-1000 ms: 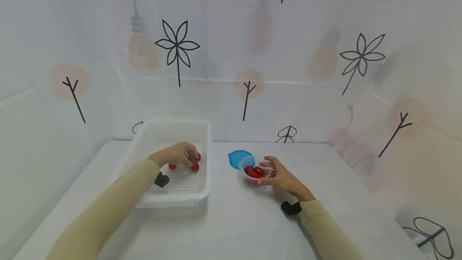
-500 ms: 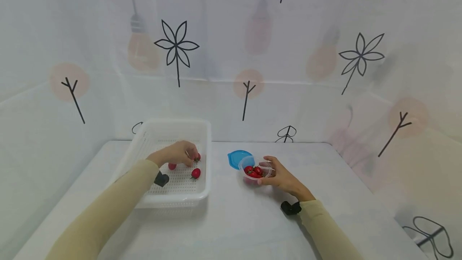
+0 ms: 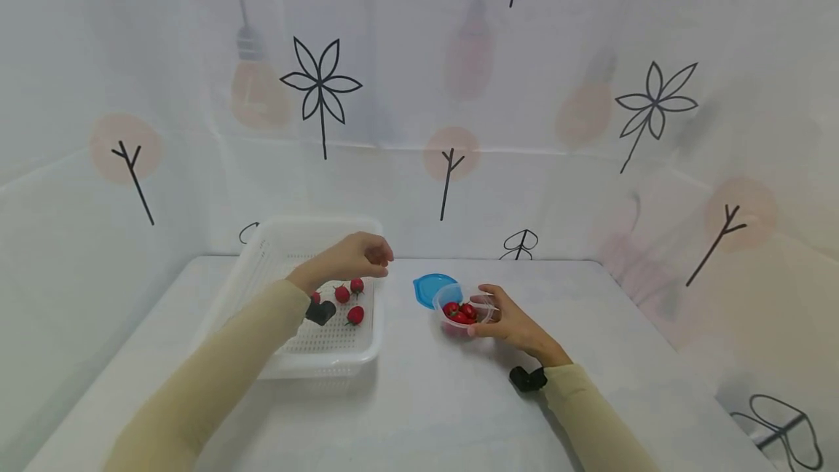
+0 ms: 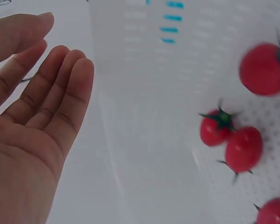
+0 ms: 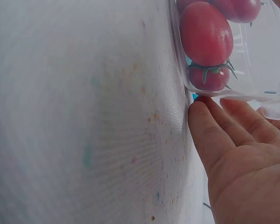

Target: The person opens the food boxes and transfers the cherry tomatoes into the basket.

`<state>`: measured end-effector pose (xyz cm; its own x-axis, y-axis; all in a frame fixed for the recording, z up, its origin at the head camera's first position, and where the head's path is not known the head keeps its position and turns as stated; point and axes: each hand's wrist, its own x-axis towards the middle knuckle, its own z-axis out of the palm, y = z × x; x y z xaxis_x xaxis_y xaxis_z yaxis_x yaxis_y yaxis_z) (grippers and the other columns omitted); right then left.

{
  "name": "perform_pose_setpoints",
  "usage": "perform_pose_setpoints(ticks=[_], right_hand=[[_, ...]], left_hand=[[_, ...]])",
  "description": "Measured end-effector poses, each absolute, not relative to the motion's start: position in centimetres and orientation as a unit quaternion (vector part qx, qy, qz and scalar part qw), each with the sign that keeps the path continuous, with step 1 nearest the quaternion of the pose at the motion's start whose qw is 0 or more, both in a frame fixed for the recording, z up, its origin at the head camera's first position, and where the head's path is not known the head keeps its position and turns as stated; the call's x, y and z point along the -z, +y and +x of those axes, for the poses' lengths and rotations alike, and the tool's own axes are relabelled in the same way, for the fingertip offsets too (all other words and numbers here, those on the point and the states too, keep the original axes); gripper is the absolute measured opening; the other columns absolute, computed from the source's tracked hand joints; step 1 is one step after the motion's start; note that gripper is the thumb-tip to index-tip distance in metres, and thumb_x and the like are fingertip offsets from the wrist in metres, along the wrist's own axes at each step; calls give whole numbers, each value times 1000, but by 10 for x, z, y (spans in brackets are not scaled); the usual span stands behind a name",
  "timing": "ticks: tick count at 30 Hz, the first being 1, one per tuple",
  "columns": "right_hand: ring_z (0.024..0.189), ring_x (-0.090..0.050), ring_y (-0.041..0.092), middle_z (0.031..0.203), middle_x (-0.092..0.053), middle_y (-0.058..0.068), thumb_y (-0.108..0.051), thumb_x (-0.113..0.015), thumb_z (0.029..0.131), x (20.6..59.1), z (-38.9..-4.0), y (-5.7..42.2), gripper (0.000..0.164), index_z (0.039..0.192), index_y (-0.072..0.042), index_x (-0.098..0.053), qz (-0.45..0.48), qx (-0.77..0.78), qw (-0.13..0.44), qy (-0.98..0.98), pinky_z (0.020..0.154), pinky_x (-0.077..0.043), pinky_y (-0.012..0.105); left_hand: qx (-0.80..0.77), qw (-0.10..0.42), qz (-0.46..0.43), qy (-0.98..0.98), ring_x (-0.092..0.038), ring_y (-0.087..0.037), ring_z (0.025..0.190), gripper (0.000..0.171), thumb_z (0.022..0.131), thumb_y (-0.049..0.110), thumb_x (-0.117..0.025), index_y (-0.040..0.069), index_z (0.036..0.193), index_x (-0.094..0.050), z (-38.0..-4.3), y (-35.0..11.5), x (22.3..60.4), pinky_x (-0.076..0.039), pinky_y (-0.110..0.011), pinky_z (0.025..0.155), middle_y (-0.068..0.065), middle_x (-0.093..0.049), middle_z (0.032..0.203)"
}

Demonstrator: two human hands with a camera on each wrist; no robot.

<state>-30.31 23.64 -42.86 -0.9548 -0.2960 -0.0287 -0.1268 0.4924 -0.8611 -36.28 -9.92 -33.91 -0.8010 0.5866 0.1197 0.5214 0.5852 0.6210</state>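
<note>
My left hand (image 3: 350, 261) hovers over the right rim of a white perforated basket (image 3: 379, 333), its fingers loosely bent. Nothing shows between thumb and fingers in the left wrist view. Several red cherry tomatoes (image 4: 244, 148) with green stems lie on the basket's floor below and beside that hand. On the table to the right, my right hand (image 3: 507, 323) grips a small clear plastic container (image 3: 440, 319), thumb at the near side and fingers round the far side. Several cherry tomatoes (image 5: 206, 33) fill its bottom, seen through the wall in the right wrist view.
A blue lid (image 3: 430, 288) lies flat on the table just behind the container, partly overlapped by it. The white-covered table (image 3: 446, 406) ends at a patterned cloth backdrop (image 3: 406, 195). Black wrist cameras sit on both forearms.
My left hand has risen from among the tomatoes and moved right to the basket's rim, uncovering tomatoes it hid. One tomato shifted toward the front earlier. My right hand stays on the container.
</note>
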Motion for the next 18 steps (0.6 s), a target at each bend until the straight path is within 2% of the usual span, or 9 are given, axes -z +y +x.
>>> perform_pose_setpoints(ticks=[6,18], right_hand=[[129,-40,40,146,-41,12,-33,-81,75,447,-318,243,98,147,-11,-20,-118,489,83,860,99,-40,55],[130,-41,36,144,-42,7,-41,-83,71,446,-318,243,102,147,-13,-20,-105,496,90,857,99,-39,54]], left_hand=[[-338,57,336,877,-60,-16,88,20,85,16,-72,14,104,-64,-360,-72,330,-52,-27,79,2,-63,94],[-327,81,395,855,-60,-14,86,19,85,12,-71,13,102,-65,-353,-15,327,-52,-23,76,1,-64,94]])
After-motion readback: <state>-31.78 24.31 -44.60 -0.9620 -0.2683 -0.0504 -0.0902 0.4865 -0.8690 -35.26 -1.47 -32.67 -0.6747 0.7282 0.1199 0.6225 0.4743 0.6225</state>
